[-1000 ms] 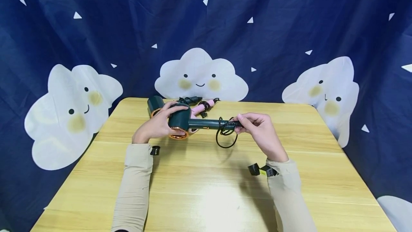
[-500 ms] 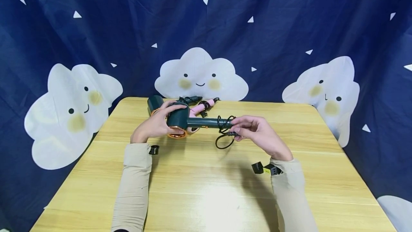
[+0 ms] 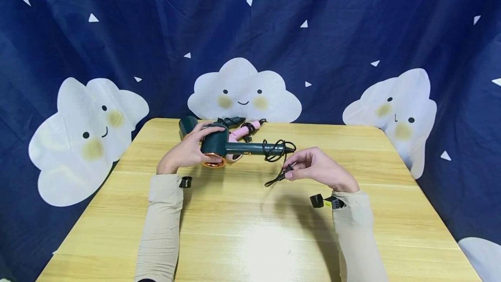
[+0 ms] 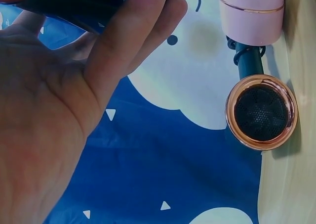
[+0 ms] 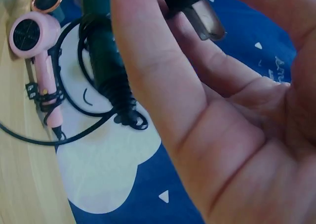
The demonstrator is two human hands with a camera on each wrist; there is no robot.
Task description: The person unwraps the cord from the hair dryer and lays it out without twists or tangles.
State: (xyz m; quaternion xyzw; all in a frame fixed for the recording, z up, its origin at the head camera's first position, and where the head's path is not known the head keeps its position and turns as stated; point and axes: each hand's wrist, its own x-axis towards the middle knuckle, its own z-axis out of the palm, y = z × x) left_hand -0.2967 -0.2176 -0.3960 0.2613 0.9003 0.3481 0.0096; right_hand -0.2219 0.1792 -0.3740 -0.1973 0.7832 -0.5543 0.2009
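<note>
Down and away from the end of the handle [image 3: 254,148] has come the right hand [image 3: 322,169], bringing the plug [image 3: 287,171] with it, so that a length of black cord [image 3: 283,162] now hangs between; half a second ago those fingertips were right at the handle's end. The right hand pinches the plug between thumb and fingers, while the left hand [image 3: 184,153] grips the head of the green hair dryer [image 3: 213,143], thumb low and fingers over the top. That dryer is held sideways above the desk [image 3: 219,229], its handle pointing toward the right hand, loose loops of cord around the handle's far end and its copper ring [image 3: 213,160] facing the person. Just behind it lies a pink hair dryer [image 3: 244,131], partly hidden, with black cord wound about its handle. Beyond, near the desk's back edge, rests a second green hair dryer [image 3: 188,125], also copper-ringed. Beige sleeves [image 3: 164,229] cover both forearms, with a small black camera [image 3: 185,182] at each wrist. Past the desk hangs a blue curtain [image 3: 332,12] printed with smiling clouds [image 3: 244,90] and white triangles [image 3: 93,18].
</note>
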